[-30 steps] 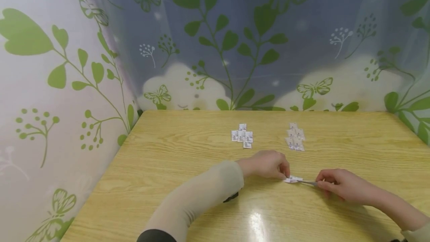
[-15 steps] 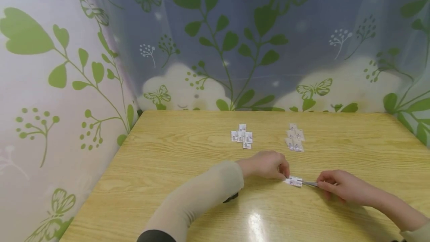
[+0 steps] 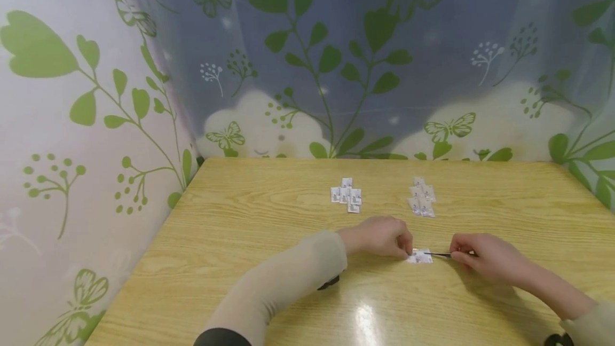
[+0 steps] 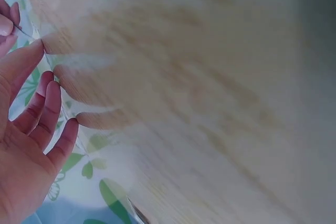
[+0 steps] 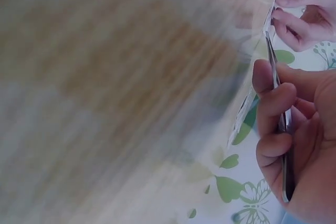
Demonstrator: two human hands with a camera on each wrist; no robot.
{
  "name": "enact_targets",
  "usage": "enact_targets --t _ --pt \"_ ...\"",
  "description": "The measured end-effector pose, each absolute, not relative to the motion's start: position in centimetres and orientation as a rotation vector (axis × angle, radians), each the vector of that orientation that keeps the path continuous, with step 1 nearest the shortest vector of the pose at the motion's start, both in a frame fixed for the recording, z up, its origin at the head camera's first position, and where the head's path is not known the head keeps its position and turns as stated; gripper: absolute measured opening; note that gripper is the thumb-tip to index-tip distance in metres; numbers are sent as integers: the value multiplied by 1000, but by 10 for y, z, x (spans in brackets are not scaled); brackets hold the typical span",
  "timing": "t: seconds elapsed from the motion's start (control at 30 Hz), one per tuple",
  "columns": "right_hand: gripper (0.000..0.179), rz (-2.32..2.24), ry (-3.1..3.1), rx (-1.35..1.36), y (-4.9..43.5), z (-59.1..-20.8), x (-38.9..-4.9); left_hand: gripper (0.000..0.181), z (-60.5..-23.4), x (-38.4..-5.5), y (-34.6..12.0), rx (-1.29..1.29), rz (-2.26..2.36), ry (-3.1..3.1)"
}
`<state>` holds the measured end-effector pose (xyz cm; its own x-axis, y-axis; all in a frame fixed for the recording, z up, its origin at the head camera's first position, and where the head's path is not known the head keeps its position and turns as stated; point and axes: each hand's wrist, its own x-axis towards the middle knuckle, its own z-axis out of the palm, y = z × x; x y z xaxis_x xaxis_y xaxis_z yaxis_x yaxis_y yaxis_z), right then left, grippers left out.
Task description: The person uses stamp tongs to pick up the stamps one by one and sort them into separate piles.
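Observation:
Low on the wooden table, right of centre in the head view, lies a small white printed packet (image 3: 420, 256). My left hand (image 3: 383, 235) pinches its left end between thumb and index fingertip. In the left wrist view the other fingers of the left hand (image 4: 31, 150) are spread, with their tips at the tabletop. Metal tweezers (image 5: 287, 174) are gripped in my right hand (image 3: 492, 259), the fingers curled round them in the right wrist view. The tips of the tweezers overlap the packet's right half in the head view.
Several white printed packets (image 3: 344, 195) lie overlapping farther back on the table (image 3: 250, 212). To their right is another cluster of paler, see-through packets (image 3: 423, 197). A leaf-patterned curtain (image 3: 307, 68) hangs behind the table and along its left side.
The packet by the left fingers has shifted slightly and now shows a fuller flat face. My right hand with the tweezers has moved a little up and left. The left hand has barely moved.

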<state>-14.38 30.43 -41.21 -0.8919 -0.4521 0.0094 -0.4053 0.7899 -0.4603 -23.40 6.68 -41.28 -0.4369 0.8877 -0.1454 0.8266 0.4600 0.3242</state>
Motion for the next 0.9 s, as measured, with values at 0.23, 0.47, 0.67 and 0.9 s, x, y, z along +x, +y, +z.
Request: enact_targets --t 0.23,0.47,0.67,0.9 --pt "11 -593 2967 -733 292 -410 -160 4 -413 -233 63 1465 354 2363" --pt "12 -587 2937 -800 282 -407 -170 9 -414 -234 60 1503 388 2332" --pt "13 -609 2920 -840 282 -406 -170 7 -416 -237 61 1460 428 2403" --pt "10 -614 2917 -786 283 -405 -170 12 -414 -236 66 1432 356 2467"
